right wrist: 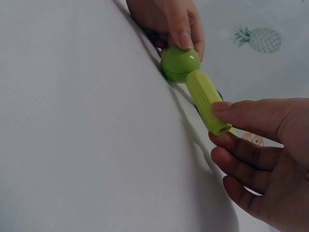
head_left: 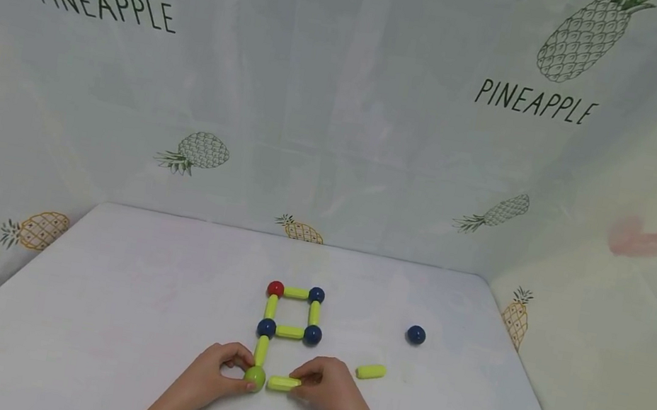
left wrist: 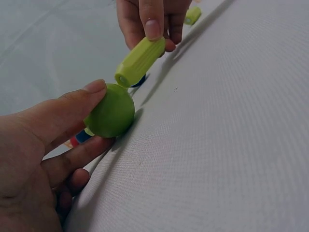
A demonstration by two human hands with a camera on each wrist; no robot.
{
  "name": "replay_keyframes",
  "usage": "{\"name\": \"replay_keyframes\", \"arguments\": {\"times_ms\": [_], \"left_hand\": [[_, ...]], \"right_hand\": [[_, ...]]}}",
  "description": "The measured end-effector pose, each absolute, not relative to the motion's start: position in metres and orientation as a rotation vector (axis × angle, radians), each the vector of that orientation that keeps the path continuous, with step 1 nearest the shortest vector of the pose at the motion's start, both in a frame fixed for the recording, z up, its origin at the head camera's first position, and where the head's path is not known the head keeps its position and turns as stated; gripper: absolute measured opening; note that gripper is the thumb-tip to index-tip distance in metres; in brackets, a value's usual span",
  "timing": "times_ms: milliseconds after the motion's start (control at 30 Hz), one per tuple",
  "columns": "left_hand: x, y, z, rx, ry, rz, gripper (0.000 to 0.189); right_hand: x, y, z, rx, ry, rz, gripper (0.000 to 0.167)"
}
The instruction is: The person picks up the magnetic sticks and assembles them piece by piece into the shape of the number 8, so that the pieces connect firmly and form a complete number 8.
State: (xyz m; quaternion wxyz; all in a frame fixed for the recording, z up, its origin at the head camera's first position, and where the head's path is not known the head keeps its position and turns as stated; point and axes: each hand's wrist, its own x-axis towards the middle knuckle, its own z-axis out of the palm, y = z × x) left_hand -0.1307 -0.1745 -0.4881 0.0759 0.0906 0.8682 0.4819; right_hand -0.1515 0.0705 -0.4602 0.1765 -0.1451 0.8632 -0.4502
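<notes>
My left hand (head_left: 216,371) pinches a green ball (head_left: 254,377) between thumb and fingers. From that ball a yellow-green rod (head_left: 261,351) runs up to a blue ball (head_left: 267,328), the lower left corner of a square of rods and balls. The square's other corners are a red ball (head_left: 276,289) and two more blue balls. In my right hand (head_left: 331,390) a second yellow-green rod (head_left: 283,384) is pinched by one end. Its free end points at the green ball, with a small gap in the head view; in the right wrist view (right wrist: 205,101) the rod overlaps the ball's edge.
A loose yellow-green rod (head_left: 370,371) lies to the right of my right hand. Farther back on the right sits a single blue ball (head_left: 415,335). The white tabletop (head_left: 162,279) meets a pineapple-printed cloth (head_left: 346,93) at the back and sides.
</notes>
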Motion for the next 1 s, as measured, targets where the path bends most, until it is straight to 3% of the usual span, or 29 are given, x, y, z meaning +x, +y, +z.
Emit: {"name": "replay_keyframes", "arguments": {"times_ms": [1000], "left_hand": [[-0.1295,-0.1747,-0.4859,0.291,2.6,1.449,0.033]], "right_hand": [[-0.1561,0.0664,-0.4617,-0.43,2.453,-1.224,0.015]]}}
